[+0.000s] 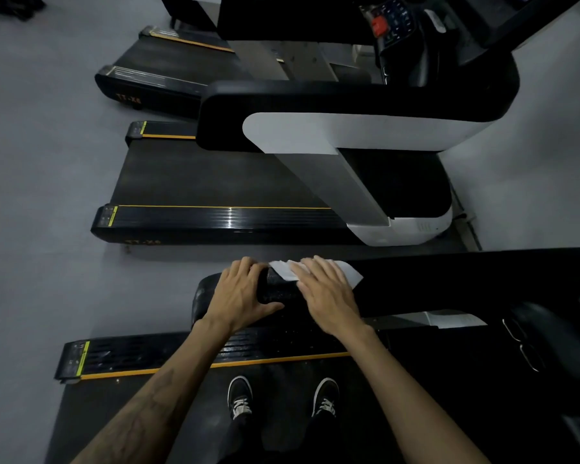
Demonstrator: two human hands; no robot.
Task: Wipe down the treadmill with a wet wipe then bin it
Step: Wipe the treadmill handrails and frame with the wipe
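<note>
Three treadmills [215,182] in a row, one wipe [315,271]. Right hand [325,293] flat, fingers straight, pressing wipe onto near handrail [449,283]; left hand [241,293] curled round rail's end.

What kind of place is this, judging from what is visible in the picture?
Most likely a gym. Several treadmills stand side by side on a grey floor: the neighbouring treadmill and a further one, whose console shows. The right hand presses a wipe on a handrail.
</note>
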